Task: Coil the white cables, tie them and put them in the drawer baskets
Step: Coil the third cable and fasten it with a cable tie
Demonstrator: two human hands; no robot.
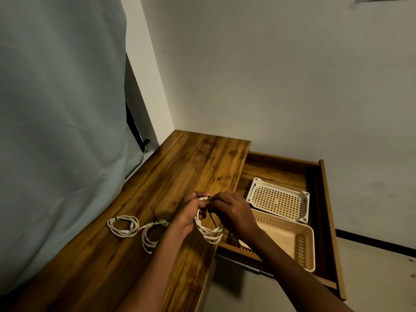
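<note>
Pinching a black cable tie (pixel 212 219) at the top of a white cable coil (pixel 208 231), the right hand (pixel 231 211) works against the left hand (pixel 191 210), whose curled fingers grip the coil's gathered loops above the wooden desktop (pixel 180 172); this coil looks only part tied. Two tied coils (pixel 123 226) (pixel 153 235) lie on the desktop to the left; the white basket (pixel 278 200) and beige basket (pixel 290 237) in the open drawer (pixel 324 199) hold no cables yet; no writing is readable.
</note>
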